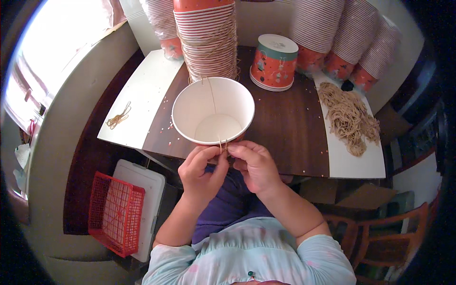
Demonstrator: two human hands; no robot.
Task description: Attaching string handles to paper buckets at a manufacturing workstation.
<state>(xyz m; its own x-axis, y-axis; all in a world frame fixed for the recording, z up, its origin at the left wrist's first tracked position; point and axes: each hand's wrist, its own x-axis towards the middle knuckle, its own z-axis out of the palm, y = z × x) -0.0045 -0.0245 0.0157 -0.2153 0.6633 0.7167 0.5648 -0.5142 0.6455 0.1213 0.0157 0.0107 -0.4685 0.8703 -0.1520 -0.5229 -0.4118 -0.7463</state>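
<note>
A large white-lined paper bucket [213,111] stands in front of me at the table's near edge, its mouth facing up and tilted toward me. A tan cord [212,97] hangs down its far inner wall from the rim. At the near rim, my left hand [203,166] and my right hand [254,164] are close together, fingers pinched on a short cord end [221,142] that pokes up there. The exact grip of the right fingertips is partly hidden. Behind the bucket rises a tall stack of nested buckets [207,42] with cords hanging along their rims.
Upside-down orange and green buckets [274,64] sit on the dark tabletop [280,123]. A heap of tan cords [349,116] lies on the right white panel, a small cord bundle [118,116] on the left. Wrapped bucket stacks [316,28] line the back. A red basket [116,213] is lower left.
</note>
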